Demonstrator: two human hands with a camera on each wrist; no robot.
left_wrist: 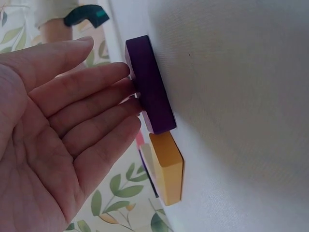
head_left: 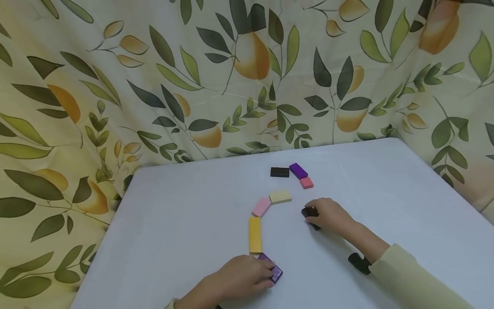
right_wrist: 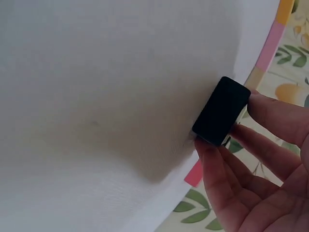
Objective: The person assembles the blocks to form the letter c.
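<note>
My left hand lies at the front of the table with its fingertips on a purple block. In the left wrist view those fingers are straight and the thumb stands off the block. The purple block's end meets a yellow block, which leads to a pink block and a cream block. To the right of that chain, my right hand pinches a black block between thumb and fingers, low over the table.
Farther back, a second black block, a darker purple block and a coral-red block form a bent line. They stand on the white tabletop. A leaf-and-fruit patterned curtain hangs behind the table's far edge.
</note>
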